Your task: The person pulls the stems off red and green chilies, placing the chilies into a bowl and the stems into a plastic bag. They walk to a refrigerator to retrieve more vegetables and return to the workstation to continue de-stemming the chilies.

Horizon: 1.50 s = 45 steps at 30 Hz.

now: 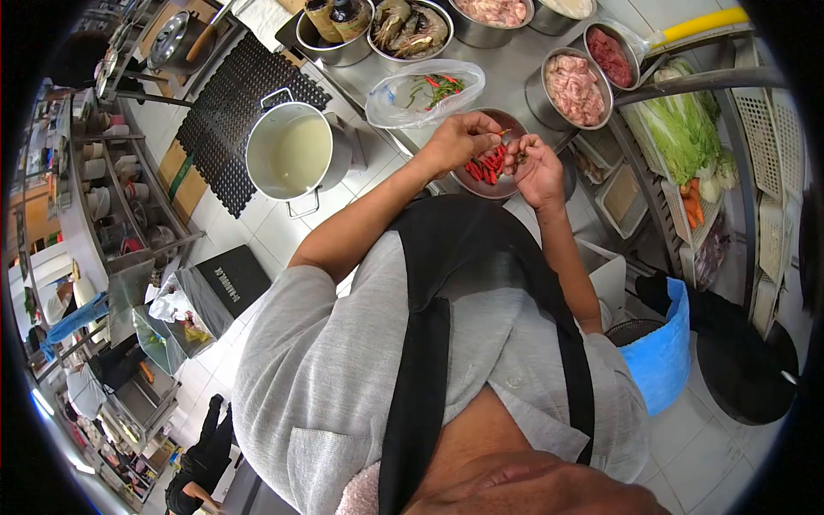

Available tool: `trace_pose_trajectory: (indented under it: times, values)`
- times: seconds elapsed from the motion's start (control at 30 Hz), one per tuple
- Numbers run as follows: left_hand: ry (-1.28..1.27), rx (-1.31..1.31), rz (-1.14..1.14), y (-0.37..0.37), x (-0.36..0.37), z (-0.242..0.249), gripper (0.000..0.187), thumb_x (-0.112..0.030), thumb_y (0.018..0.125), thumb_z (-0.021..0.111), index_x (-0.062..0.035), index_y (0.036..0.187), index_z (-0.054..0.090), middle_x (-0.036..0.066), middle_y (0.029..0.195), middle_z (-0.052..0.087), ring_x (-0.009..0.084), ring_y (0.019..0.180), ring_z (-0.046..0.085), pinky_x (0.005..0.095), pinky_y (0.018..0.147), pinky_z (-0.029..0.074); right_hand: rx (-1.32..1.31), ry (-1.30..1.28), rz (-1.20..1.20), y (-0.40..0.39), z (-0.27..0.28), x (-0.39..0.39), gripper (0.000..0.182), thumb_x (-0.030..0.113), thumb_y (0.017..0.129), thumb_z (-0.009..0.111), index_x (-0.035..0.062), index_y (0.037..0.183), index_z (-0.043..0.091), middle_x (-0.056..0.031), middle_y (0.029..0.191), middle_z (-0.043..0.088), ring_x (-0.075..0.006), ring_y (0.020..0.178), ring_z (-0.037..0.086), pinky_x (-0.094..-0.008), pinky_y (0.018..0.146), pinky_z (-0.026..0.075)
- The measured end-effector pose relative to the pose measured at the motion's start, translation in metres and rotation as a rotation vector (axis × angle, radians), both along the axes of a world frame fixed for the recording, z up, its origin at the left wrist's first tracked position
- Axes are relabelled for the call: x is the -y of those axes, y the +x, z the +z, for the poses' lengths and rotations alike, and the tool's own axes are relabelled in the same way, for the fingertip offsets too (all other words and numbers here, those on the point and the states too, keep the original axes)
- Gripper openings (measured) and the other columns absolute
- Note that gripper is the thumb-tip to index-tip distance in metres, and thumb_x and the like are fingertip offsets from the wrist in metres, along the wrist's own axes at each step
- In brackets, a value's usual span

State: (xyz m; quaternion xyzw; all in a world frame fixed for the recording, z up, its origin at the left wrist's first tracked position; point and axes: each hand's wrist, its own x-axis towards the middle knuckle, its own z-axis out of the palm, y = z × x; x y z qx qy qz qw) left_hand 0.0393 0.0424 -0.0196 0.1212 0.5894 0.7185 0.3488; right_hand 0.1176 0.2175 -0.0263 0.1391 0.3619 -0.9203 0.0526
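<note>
Both hands are over a metal bowl (475, 190) that holds small red chilies (486, 168). My left hand (461, 142) is closed in a pinch at the bowl's far left side, with a small chili (506, 131) at its fingertips. Close by on the right, my right hand (537, 169) has its thumb and fingers pressed together. Whatever lies between those fingers is too small to make out. Just beyond the left hand, a clear plastic bag (390, 105) lies open with red and green chilies (439, 87) in it.
Metal containers of raw meat (573, 88) and large prawns (408, 29) stand on the steel table. On the floor at left is a big pot (296, 154) of pale liquid. Shelving with cabbage (682, 129) is at right. Another person (193, 481) appears lower left.
</note>
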Motion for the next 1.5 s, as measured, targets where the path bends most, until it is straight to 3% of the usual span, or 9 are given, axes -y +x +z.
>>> trace_pose_trajectory:
  times: [0.17,0.33,0.57,0.67,0.93,1.07,1.37,1.47,1.5]
  values:
    - [-0.031,-0.094,0.036,0.003,0.000,-0.001,0.016,-0.008,0.085,0.063,0.0001,0.099,0.061,0.004,0.083,0.063,0.0088,0.074,0.058,0.0228,0.067,0.048,0.040,-0.007,0.021,-0.002,0.008,0.008,0.015,0.014,0.087,0.047,0.0045,0.097,0.051,-0.0074,0.081,0.054,-0.0172,0.069,0.054,-0.0314,0.059,0.046]
    - [-0.112,-0.272,-0.041,0.006,-0.003,-0.012,0.014,-0.005,0.085,0.062,0.0003,0.098,0.062,0.004,0.087,0.064,0.0100,0.079,0.058,0.0255,0.073,0.048,0.029,0.601,0.088,-0.002,-0.002,0.011,0.012,0.017,0.090,0.052,0.0051,0.090,0.053,-0.0001,0.069,0.050,-0.0067,0.055,0.047,-0.0195,0.046,0.037]
    - [-0.108,-0.478,-0.069,0.009,-0.003,-0.003,0.011,-0.002,0.086,0.059,0.0014,0.096,0.062,0.005,0.086,0.064,0.0109,0.080,0.059,0.0261,0.074,0.048,0.105,0.392,-0.073,0.000,0.013,0.022,0.010,0.014,0.089,0.054,0.0067,0.083,0.053,0.0038,0.061,0.045,-0.0032,0.046,0.037,-0.0187,0.040,0.029]
    - [-0.219,-0.544,-0.060,0.010,-0.003,0.006,0.012,-0.003,0.085,0.060,-0.0001,0.096,0.062,0.006,0.085,0.064,0.0112,0.080,0.059,0.0264,0.073,0.048,0.078,0.715,-0.011,0.001,0.006,0.018,0.010,0.015,0.089,0.054,0.0067,0.085,0.052,0.0029,0.063,0.045,-0.0029,0.046,0.036,-0.0180,0.040,0.027]
    - [-0.010,-0.507,-0.059,0.011,0.002,0.009,0.011,-0.003,0.084,0.062,-0.0028,0.095,0.064,0.004,0.086,0.065,0.0133,0.081,0.059,0.0275,0.073,0.048,0.262,-0.141,0.087,0.002,0.018,0.013,0.014,0.019,0.091,0.049,0.0091,0.082,0.049,0.0043,0.063,0.040,-0.0033,0.047,0.035,-0.0178,0.038,0.025]
    - [0.008,-0.580,0.019,0.013,-0.003,-0.001,0.013,-0.003,0.083,0.062,-0.0023,0.096,0.063,0.005,0.089,0.064,0.0133,0.084,0.059,0.0274,0.075,0.048,0.188,-0.251,0.158,-0.001,0.010,0.009,0.016,0.021,0.093,0.046,0.0088,0.083,0.050,0.0044,0.064,0.039,-0.0041,0.047,0.034,-0.0179,0.038,0.026]
    - [-0.207,-0.732,0.307,-0.050,0.030,0.005,0.022,0.000,0.076,0.058,-0.0030,0.097,0.064,0.016,0.091,0.064,0.0331,0.085,0.062,0.0384,0.075,0.048,0.216,0.294,0.080,-0.006,0.019,0.008,0.019,0.019,0.093,0.046,0.0035,0.097,0.057,0.0058,0.061,0.035,-0.0010,0.046,0.030,-0.0171,0.037,0.022]
    - [-0.638,-0.810,0.095,-0.108,0.033,-0.042,0.021,-0.010,0.083,0.056,-0.0071,0.102,0.064,0.015,0.088,0.066,0.0278,0.080,0.065,0.0353,0.071,0.050,0.076,0.500,0.301,-0.038,0.016,0.025,0.024,0.017,0.092,0.048,0.0012,0.106,0.058,0.0021,0.067,0.052,-0.0075,0.052,0.047,-0.0222,0.044,0.038]
    - [-0.703,-1.008,0.023,-0.121,0.027,-0.072,0.021,-0.014,0.084,0.055,-0.0101,0.102,0.065,0.013,0.085,0.067,0.0283,0.076,0.065,0.0360,0.068,0.051,-0.215,0.910,0.196,-0.055,0.012,0.039,0.026,0.016,0.090,0.048,0.0020,0.110,0.057,-0.0047,0.076,0.059,-0.0159,0.063,0.055,-0.0289,0.055,0.044]
